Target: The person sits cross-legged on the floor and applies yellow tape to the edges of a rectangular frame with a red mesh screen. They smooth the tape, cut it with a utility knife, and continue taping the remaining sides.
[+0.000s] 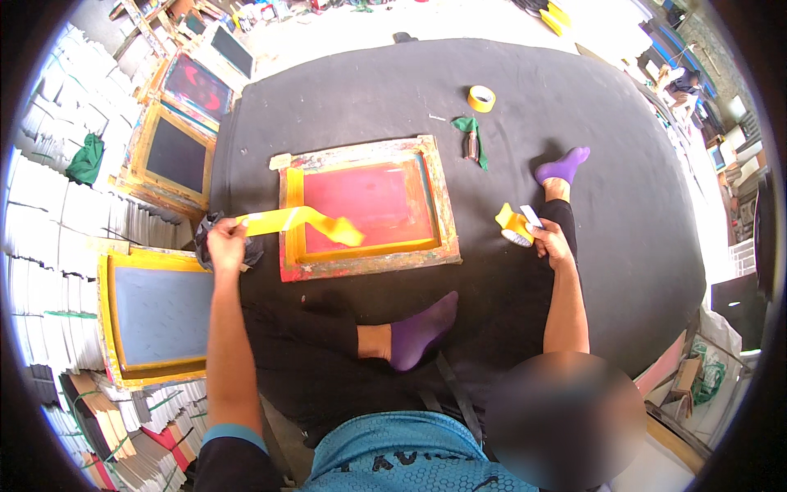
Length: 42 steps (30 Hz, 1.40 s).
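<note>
Nearest is the seated person's one blue shirt (pixel 393 455), and past it the first of two purple socks (pixel 422 332), on a bent leg. On the left, beside the black tabletop (pixel 639 254), stands one yellow-edged frame (pixel 160 316) with a grey-blue screen.

The left hand (pixel 225 243) is closed in a pinch on the end of one yellow tape strip (pixel 275 221), with one black plastic bag (pixel 250 250) just beside it. The strip stretches over one pink screen (pixel 369 197) in a worn wooden frame (pixel 369 267) on the tabletop; whether its curled end touches the screen I cannot tell.

The right hand (pixel 553 242), fingers curled, grips two things: one yellow tape roll (pixel 516 238) and one flat, pale tool (pixel 531 216). Past it is the second sock.

Farther off lie one green cloth (pixel 470 127) with a small brownish object (pixel 472 146) against it, then a second yellow roll (pixel 482 99). Three more frames (pixel 172 156) stand at upper left; one other person (pixel 682 86) is at far right
</note>
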Each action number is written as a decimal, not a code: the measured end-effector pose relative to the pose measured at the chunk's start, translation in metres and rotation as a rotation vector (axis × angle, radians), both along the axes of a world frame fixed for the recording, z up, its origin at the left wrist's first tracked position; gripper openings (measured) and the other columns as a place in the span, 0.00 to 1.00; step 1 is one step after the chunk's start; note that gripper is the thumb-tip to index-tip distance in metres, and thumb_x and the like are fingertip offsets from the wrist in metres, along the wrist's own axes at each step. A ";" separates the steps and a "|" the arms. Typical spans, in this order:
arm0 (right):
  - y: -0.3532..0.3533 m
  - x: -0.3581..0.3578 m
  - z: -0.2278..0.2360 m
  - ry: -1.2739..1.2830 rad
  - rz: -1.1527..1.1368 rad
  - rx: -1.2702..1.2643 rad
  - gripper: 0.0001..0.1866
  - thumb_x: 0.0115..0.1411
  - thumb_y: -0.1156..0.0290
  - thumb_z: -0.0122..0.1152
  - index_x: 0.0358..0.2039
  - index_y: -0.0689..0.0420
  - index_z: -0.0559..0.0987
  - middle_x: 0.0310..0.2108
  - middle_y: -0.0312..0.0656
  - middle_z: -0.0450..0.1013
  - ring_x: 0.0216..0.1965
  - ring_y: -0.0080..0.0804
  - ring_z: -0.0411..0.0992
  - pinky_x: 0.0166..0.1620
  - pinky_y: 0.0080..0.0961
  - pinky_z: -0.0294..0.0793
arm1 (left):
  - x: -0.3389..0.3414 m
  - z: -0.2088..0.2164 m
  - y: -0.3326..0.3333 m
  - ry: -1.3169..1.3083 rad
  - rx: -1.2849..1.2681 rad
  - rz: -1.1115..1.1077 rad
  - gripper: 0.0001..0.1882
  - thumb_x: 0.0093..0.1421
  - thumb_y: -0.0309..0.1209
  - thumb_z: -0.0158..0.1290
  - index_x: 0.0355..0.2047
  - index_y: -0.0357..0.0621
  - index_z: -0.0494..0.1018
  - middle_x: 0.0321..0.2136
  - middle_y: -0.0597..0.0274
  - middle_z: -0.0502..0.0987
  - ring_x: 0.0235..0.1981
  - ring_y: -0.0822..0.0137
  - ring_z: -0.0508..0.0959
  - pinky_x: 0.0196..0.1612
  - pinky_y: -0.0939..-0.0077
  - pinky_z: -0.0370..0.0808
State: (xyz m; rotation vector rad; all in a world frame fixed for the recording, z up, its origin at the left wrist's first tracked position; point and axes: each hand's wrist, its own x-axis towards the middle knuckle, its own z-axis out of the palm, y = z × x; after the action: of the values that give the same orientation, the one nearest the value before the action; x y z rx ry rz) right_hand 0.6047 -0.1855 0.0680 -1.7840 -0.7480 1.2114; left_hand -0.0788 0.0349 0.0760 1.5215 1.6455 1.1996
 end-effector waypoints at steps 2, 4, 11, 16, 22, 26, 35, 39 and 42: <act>0.000 0.015 -0.028 -0.193 -0.057 0.010 0.21 0.60 0.55 0.74 0.41 0.59 0.81 0.19 0.29 0.66 0.16 0.19 0.60 0.21 0.23 0.59 | 0.000 0.047 0.004 0.003 -0.181 -0.018 0.06 0.65 0.24 0.63 0.33 0.33 0.80 0.24 0.66 0.80 0.23 0.78 0.74 0.27 0.79 0.71; 0.018 0.018 -0.067 -0.551 -0.038 0.081 0.23 0.60 0.51 0.72 0.39 0.60 0.81 0.22 0.41 0.74 0.23 0.36 0.74 0.31 0.34 0.73 | -0.012 0.061 0.021 0.145 0.022 -0.151 0.07 0.65 0.25 0.63 0.33 0.33 0.78 0.24 0.67 0.80 0.26 0.78 0.75 0.31 0.78 0.73; 0.040 -0.049 -0.119 -1.030 -0.040 0.152 0.36 0.65 0.63 0.65 0.71 0.48 0.62 0.52 0.57 0.74 0.55 0.61 0.71 0.59 0.53 0.69 | 0.075 0.165 0.037 0.148 0.131 -0.474 0.06 0.65 0.23 0.63 0.34 0.37 0.76 0.26 0.68 0.78 0.30 0.79 0.75 0.35 0.77 0.72; 0.030 -0.094 -0.113 -1.150 -0.216 0.012 0.37 0.60 0.65 0.70 0.69 0.52 0.67 0.52 0.52 0.74 0.53 0.53 0.72 0.57 0.47 0.73 | 0.106 0.229 0.023 0.210 0.072 -0.629 0.06 0.65 0.21 0.61 0.35 0.39 0.73 0.27 0.70 0.76 0.30 0.82 0.74 0.34 0.81 0.71; 0.091 -0.188 -0.015 -0.480 0.289 0.504 0.27 0.64 0.61 0.71 0.61 0.56 0.77 0.52 0.45 0.78 0.54 0.37 0.76 0.58 0.39 0.74 | 0.147 0.280 -0.007 0.205 -0.089 -0.853 0.09 0.64 0.22 0.63 0.35 0.42 0.72 0.30 0.75 0.72 0.34 0.83 0.72 0.38 0.81 0.70; 0.124 -0.272 0.077 0.029 0.452 0.756 0.26 0.68 0.64 0.68 0.64 0.54 0.75 0.60 0.40 0.75 0.64 0.32 0.69 0.67 0.38 0.67 | 0.162 0.297 -0.024 0.269 -0.093 -0.989 0.09 0.63 0.22 0.64 0.37 0.40 0.73 0.30 0.72 0.75 0.35 0.80 0.74 0.41 0.79 0.72; 0.124 -0.292 0.039 0.214 0.656 0.526 0.10 0.67 0.68 0.70 0.44 0.59 0.83 0.36 0.29 0.79 0.39 0.17 0.73 0.45 0.24 0.74 | 0.144 0.319 -0.029 0.254 0.032 -0.947 0.07 0.64 0.21 0.62 0.36 0.37 0.74 0.28 0.69 0.77 0.31 0.79 0.77 0.36 0.80 0.76; 0.093 -0.281 0.004 0.270 0.567 0.460 0.06 0.68 0.71 0.67 0.42 0.60 0.83 0.35 0.31 0.80 0.37 0.17 0.75 0.44 0.23 0.76 | 0.125 0.314 -0.014 0.254 0.066 -0.891 0.07 0.65 0.21 0.62 0.35 0.38 0.73 0.28 0.70 0.76 0.30 0.80 0.76 0.34 0.81 0.74; 0.074 -0.262 -0.023 0.404 0.535 0.430 0.06 0.68 0.75 0.67 0.43 0.61 0.83 0.35 0.37 0.82 0.36 0.23 0.79 0.45 0.25 0.81 | 0.121 0.304 0.002 0.250 0.078 -0.860 0.08 0.65 0.21 0.62 0.34 0.38 0.72 0.27 0.70 0.76 0.30 0.81 0.75 0.33 0.81 0.72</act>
State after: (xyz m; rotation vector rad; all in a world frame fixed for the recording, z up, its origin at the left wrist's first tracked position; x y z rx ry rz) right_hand 0.3423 -0.1115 0.0448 -0.9707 -1.1754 1.5482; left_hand 0.0421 0.0368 0.3804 2.1625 0.8729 0.6129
